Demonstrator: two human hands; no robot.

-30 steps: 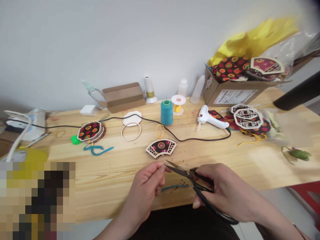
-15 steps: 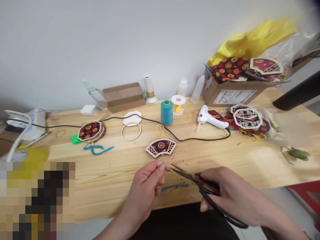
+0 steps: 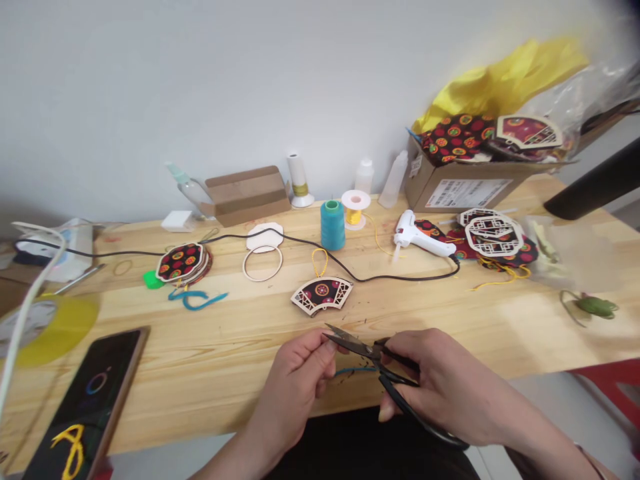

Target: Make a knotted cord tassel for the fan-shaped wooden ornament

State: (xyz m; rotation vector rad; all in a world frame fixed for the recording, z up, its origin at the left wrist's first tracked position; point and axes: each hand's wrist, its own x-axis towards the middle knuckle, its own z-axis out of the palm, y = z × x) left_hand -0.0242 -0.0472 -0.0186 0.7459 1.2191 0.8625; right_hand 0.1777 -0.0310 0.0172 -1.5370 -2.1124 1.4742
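My right hand [image 3: 440, 387] grips black-handled scissors [image 3: 365, 348] by the loops, their blades slightly apart and pointing left. The blade tips are right at the fingertips of my left hand [image 3: 300, 373], which is closed in a pinch. Whatever lies between that thumb and finger is too small to name. Beneath the scissors, a blue cord [image 3: 356, 370] lies among small dark scraps on the table. Just beyond my hands rests a fan-shaped wooden ornament [image 3: 323, 293] with patterned dark fabric and a yellow cord loop [image 3: 320, 261].
Behind the ornament stand a teal thread spool [image 3: 333, 227] and a yellow cord spool [image 3: 355, 212]. A white glue gun [image 3: 423, 237] trails its black cable across the table. At left lie stacked ornaments [image 3: 180, 262] and a phone [image 3: 93, 407]. A full cardboard box [image 3: 465, 183] is at back right.
The scissors have moved left, bringing their tips from beside my left fingertips onto them. My left hand stays pinched and has shifted slightly right.
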